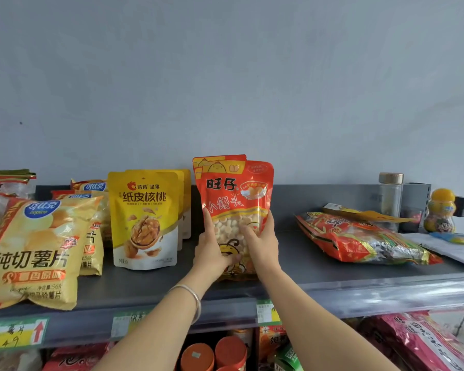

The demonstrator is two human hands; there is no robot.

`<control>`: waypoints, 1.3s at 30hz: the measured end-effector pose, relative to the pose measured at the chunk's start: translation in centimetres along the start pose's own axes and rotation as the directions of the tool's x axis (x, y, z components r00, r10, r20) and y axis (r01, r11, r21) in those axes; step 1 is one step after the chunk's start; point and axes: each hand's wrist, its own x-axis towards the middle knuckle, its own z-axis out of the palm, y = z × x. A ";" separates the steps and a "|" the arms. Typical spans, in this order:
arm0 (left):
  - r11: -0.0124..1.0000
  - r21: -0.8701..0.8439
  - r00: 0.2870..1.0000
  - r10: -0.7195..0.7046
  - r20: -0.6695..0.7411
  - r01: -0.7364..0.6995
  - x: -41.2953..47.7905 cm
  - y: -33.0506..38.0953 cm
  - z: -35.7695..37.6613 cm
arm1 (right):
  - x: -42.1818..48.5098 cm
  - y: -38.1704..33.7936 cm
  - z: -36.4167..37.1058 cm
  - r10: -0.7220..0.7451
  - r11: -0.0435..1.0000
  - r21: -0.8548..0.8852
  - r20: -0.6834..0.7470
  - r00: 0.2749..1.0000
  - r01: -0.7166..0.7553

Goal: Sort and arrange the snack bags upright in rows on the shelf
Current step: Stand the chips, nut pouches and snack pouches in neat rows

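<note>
I have both hands on a red-orange glossy plastic pouch (233, 210) with a clear window full of small round biscuits. My left hand (212, 253) grips its lower left edge, with the fingers (208, 223) curled up along the side and the thumb laid across the front near the base. My right hand (260, 242) wraps the lower right edge, its fingers (269, 223) bent round the side. Between my palms the pouch stands upright at the front of the dark grey metal shelf (332, 274). My hands hide its base, so I cannot tell whether it already rests there. Just beyond my fingertips the top of a second pouch of the same kind (217, 159) peeps out behind it, so I judge this row is being built front to back.

To the left of my left fingers, yellow stand-up walnut pouches (145, 218) stand upright in a file. Further left, pale yellow crinkly crisp bags (35, 250) stand in rows too, leaning a little. That side looks done.

To the right of my right fingers, well apart, a red and silver foil bag (359, 239) lies flat on the shelf, with a flat yellow packet (364, 213) across its far end. Those seem to be what is left: they need standing up in a row of their own.
</note>
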 end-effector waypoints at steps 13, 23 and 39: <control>0.992 0.127 1.000 0.007 -0.024 -0.004 -0.2 -0.6 1.0 | 1.4 1.7 1.0 0.078 0.997 0.020 -0.006 0.997 -0.077; 0.923 0.351 0.951 0.240 -0.194 -0.161 -1.1 -0.5 0.6 | 0.9 1.2 -0.2 0.081 0.995 -0.050 -0.055 0.995 -0.084; 0.598 0.705 0.811 0.582 -0.057 -0.381 -0.6 3.9 3.2 | 4.4 -0.7 -6.3 -0.202 0.904 -0.387 -0.005 0.979 0.185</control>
